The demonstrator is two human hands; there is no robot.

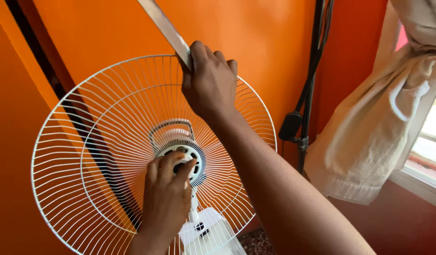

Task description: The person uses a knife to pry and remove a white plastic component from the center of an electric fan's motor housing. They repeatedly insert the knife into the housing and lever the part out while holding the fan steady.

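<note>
**Two hands on a fan guard**

The right hand grips the top rim of the white wire fan guard. The left hand pinches the round hub in the middle. Its fingertips hide the hub's centre. The picture's bottom edge cuts off the fan's base.

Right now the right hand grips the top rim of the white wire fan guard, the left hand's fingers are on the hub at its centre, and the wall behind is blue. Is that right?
Not quite. The wall is orange, not blue, as the head view shows. The rest holds: the right hand grips the top rim of the white wire fan guard, and the left hand has its fingers on the hub.
</note>
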